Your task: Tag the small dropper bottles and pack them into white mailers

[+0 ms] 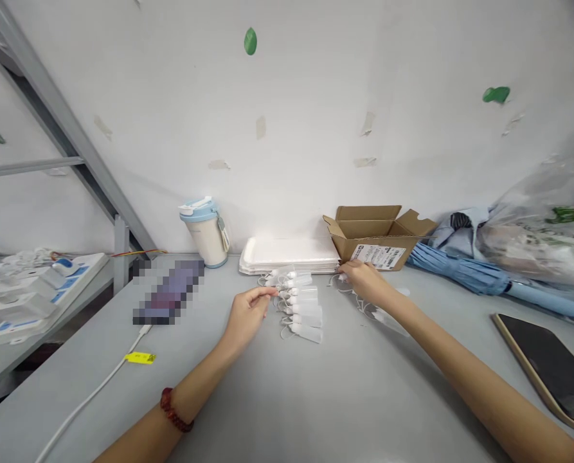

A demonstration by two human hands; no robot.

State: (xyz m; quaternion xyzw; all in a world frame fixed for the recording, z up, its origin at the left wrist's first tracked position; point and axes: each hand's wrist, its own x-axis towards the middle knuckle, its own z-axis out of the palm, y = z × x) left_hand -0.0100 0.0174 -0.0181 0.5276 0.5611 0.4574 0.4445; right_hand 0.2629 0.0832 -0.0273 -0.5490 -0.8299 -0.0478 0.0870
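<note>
Several small translucent plastic pieces (306, 315), each with a white cap-like end and a thin cord loop, lie in a stacked row on the grey table. At the row's left edge my left hand (248, 315) is closed, thumb and forefinger pinched by the cord loops; what is between the fingertips is too small to tell. My right hand (367, 283) is in front of the cardboard box, its fingers closed around the white end of a similar piece (343, 278). More loose pieces (390, 321) with loops lie under my right wrist, partly hidden by the forearm.
Behind the row lies a stack of white trays (291, 252), beside an open cardboard box (371, 247). A cream and blue cup (207, 238) and a pixelated phone-like object (171, 292) with a white cable stand left. Right are a blue umbrella (465, 273), a phone (549, 366) and a plastic bag (542, 225).
</note>
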